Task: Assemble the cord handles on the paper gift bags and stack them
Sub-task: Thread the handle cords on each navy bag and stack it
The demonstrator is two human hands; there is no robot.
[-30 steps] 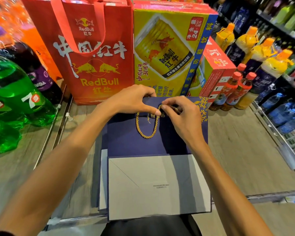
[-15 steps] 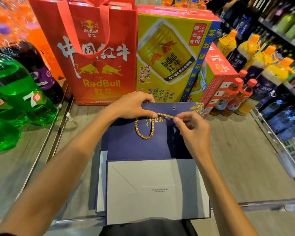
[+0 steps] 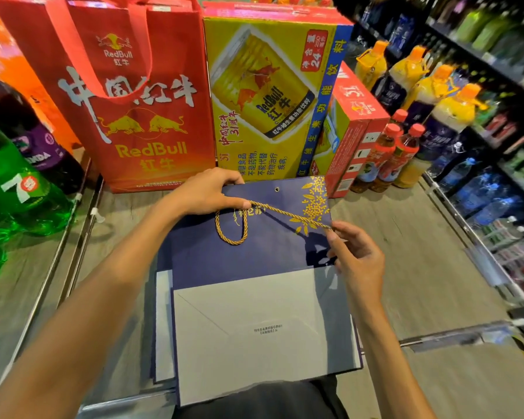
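Gold twisted cord (image 3: 288, 213) lay across the upper face of the flat navy paper gift bag (image 3: 254, 258), which topped a stack of like bags (image 3: 164, 297).

A second earlier both hands worked close together at the bag's top edge. Since then the right hand (image 3: 357, 261) had drawn out to the bag's right side, pinching the cord's free end and pulling it taut. The left hand (image 3: 206, 193) pinched the cord against the top edge, a slack loop hanging below.

The metal eyelet (image 3: 276, 189) stood empty; probably the next threading point.

Grey wood-look shelf board (image 3: 406, 237). Behind stood a red Red Bull carrier bag (image 3: 133, 122) and a yellow drinks carton (image 3: 266, 95). Shop aisle, with bottled drinks on both sides.
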